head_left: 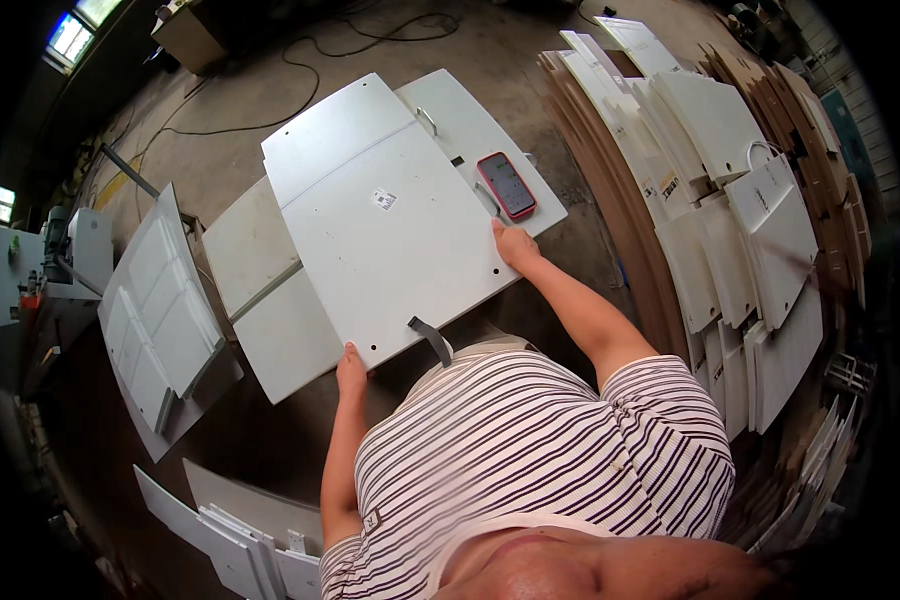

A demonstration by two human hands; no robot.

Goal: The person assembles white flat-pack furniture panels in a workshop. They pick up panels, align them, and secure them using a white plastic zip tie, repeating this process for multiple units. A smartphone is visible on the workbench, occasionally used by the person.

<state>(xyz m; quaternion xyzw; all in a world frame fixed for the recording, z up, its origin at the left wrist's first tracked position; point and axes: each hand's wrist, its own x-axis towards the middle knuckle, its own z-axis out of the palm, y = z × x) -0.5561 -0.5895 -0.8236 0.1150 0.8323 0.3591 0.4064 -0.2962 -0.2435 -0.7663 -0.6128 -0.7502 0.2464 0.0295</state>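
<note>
A large white cabinet panel [380,255] lies in front of me on top of other pale panels. It has a small printed label [384,199] and dark round holes near its corners. My left hand [351,370] grips its near edge at the lower left corner, fingers hidden underneath. Around the right edge my right hand [515,245] is closed, thumb on top. Just beyond that hand, a phone [507,187] in a red case rests on a white door [550,205] with metal handles [427,122]. A dark strap [428,338] touches the near edge.
Tall stacks of white and brown boards [705,120] stand to the right. At the left, several white panels [160,320] lean beside a machine [60,240]. More white boards [230,540] stand low at left. A black cable [310,65] snakes across the far floor.
</note>
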